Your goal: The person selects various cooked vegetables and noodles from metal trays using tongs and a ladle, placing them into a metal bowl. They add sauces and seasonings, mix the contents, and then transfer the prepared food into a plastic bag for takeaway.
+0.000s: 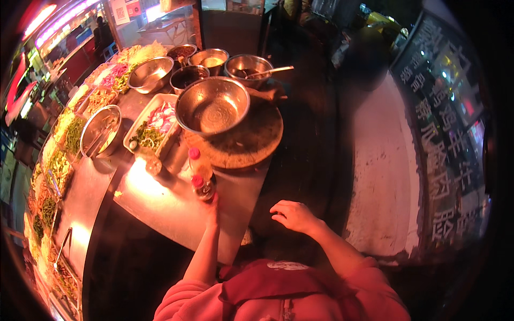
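My left hand (211, 208) is closed around the lower part of a red-capped bottle of dark liquid (204, 189) at the steel counter (225, 208). Just beyond it stands another red-capped bottle with paler contents (200, 165). My right hand (295, 216) is in the air right of the counter, fingers loosely bent, holding nothing. Ahead, a large steel bowl (213, 106) rests over a round wooden chopping board (249, 140). Left of it, a pale tray (158, 102) holds sliced onion (162, 117) and chopped greens (146, 138). A jar (149, 161) stands before the tray.
Steel bowls of sauces (189, 76) stand at the back, one with a long-handled ladle (269, 72). Another steel bowl with tongs (101, 132) is at left. Trays of shredded vegetables and noodles (60, 168) curve along the left. A dark board with writing (441, 132) leans at right.
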A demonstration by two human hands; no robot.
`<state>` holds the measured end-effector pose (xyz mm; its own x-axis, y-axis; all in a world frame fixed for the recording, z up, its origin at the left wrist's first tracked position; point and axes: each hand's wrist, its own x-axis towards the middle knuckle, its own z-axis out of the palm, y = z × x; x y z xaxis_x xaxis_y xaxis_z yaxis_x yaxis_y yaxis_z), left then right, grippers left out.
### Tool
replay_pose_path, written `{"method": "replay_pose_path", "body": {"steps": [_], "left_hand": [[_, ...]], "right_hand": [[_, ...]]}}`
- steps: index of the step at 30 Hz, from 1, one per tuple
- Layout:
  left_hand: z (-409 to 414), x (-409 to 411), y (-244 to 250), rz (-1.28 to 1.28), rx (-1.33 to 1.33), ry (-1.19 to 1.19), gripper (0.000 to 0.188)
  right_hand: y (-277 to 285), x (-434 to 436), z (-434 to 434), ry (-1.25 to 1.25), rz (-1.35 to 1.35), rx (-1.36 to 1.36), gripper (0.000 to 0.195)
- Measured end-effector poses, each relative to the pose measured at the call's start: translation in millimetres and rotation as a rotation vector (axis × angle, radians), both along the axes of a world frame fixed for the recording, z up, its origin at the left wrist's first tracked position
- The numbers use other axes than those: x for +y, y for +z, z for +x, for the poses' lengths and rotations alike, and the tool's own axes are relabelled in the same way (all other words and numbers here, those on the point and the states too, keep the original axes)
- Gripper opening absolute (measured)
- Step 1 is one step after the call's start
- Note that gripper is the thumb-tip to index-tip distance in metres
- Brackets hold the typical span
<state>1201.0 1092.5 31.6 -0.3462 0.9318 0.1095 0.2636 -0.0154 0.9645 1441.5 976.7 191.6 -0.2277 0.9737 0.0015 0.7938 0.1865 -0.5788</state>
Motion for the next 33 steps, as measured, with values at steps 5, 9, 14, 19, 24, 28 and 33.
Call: {"method": "replay_pose_path", "body": {"steps": [5, 9, 14, 19, 24, 28, 33], "left_hand": [[-58.8, 48.8, -12.5, 0.052, -0.015, 0.095, 0.08], [-64.2, 69.1, 10.5, 0.142, -0.177, 0.15, 0.079], [-22.9, 2.5, -15.8, -0.109, -0.402, 0.095, 0.05], [29.0, 8.1, 49.4, -0.344, -1.237, 0.119, 0.044], [41.9, 11.7, 83.1, -0.425, -1.444, 0.228, 0.043], [41.9, -26.0, 98.2, -0.56, -1.455, 0.184, 0.035], [-1.0, -67.7, 139.3, -0.209, -1.28, 0.017, 0.026]], "right_hand": [[5.9, 74.4, 15.3, -0.046, -0.006, 0.154, 0.014], [-6.6, 110.7, 6.1, 0.022, -0.031, 0.255, 0.014], [-10.0, 157.2, 20.6, -0.153, 0.075, 0.363, 0.01], [-32.7, 283.4, 51.7, -0.506, -0.334, 1.082, 0.021], [-50.3, 361.3, 49.7, -0.5, -0.614, 1.08, 0.019], [-62.7, 373.4, 52.3, -0.466, -0.537, 1.195, 0.03], [44.5, 389.7, 31.7, -0.001, -0.481, 1.197, 0.028]]}}
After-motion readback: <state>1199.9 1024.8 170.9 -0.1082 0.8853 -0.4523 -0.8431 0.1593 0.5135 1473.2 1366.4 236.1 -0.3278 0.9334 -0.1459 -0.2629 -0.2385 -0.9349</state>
